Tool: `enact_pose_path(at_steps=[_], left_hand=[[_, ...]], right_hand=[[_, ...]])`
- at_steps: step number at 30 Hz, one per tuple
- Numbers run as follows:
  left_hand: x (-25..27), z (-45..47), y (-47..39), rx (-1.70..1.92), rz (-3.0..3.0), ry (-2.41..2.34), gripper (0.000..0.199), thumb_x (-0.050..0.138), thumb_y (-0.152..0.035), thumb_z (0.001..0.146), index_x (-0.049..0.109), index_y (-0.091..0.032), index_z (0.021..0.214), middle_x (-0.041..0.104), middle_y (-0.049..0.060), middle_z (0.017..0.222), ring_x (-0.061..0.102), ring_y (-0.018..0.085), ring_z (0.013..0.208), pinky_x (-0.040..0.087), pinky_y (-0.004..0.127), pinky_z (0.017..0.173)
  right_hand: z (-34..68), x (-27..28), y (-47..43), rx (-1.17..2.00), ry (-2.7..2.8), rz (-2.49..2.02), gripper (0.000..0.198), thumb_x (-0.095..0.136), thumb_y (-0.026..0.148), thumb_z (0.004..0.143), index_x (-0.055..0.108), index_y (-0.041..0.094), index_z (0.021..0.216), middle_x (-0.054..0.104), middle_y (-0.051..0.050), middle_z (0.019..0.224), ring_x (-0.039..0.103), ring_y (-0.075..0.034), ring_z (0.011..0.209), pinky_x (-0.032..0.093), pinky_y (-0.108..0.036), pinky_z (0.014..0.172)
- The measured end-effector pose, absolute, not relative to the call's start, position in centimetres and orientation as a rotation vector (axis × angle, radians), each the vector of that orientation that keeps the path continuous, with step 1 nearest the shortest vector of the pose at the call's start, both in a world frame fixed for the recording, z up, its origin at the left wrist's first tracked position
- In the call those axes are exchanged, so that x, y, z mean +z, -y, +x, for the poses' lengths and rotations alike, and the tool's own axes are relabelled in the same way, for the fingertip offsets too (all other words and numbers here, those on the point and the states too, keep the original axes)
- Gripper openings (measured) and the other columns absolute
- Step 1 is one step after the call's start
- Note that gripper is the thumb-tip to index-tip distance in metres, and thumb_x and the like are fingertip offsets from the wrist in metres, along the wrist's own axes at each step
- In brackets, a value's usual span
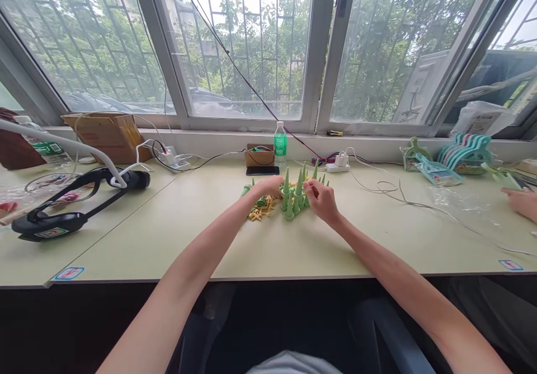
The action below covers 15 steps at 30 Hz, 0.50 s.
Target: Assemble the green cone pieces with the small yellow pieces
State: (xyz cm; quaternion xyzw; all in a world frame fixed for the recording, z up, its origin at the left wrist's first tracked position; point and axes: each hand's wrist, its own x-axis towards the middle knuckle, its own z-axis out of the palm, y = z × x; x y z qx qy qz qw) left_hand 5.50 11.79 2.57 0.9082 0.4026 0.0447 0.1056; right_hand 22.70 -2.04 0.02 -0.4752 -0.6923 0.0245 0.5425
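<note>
Several pale green pointed cones (289,209) stand upright in a cluster on the table in front of me. To their left lies a heap of small yellow pieces (260,211), with more green parts among it. My left hand (272,186) reaches over this heap, bent downward beside the cones. Its fingers are mostly hidden, so their grip does not show. On the other side, my right hand (322,199) is closed, thumb and fingertips pinched together right beside the tall cones. Whatever lies in that pinch is too small to make out.
Behind the cones are a phone (262,171), a cardboard box (259,155) and a green-labelled bottle (280,143). A black headset (79,200) lies left. White cables (403,197) cross the right side. Teal handled items (465,153) and another person's hand (522,201) are far right.
</note>
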Motion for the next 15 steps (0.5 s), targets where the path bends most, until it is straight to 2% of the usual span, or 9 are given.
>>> enact_pose_path(at_steps=[3,8,15], left_hand=[[2.2,5.4,-11.8,0.132,2.725,-1.123,0.012,0.065,-0.025,0.063,0.063,-0.016,0.070,0.065,0.005,0.079,0.056,0.017,0.074,0.041,0.022,0.059],[2.1,5.7,-11.8,0.119,2.766,-1.014,0.017,0.065,-0.031,0.064,0.058,-0.016,0.063,0.059,0.002,0.068,0.052,0.014,0.067,0.038,0.022,0.056],[3.4,6.4,-10.8,0.066,2.800,-0.927,0.018,0.067,-0.022,0.059,0.050,-0.015,0.058,0.049,-0.001,0.059,0.044,0.013,0.061,0.033,0.025,0.054]], right_hand=[[22.8,0.0,2.0,0.061,1.650,-1.128,0.034,0.042,0.042,0.096,0.054,0.020,0.074,0.034,0.007,0.049,0.030,-0.009,0.044,0.027,-0.023,0.049],[22.8,0.0,2.0,0.068,1.651,-1.140,0.034,0.042,0.042,0.096,0.054,0.019,0.074,0.036,0.006,0.050,0.032,-0.009,0.045,0.028,-0.023,0.050],[22.7,0.1,2.0,0.074,1.656,-1.141,0.035,0.042,0.042,0.095,0.052,0.019,0.071,0.035,0.006,0.049,0.031,-0.009,0.045,0.026,-0.024,0.050]])
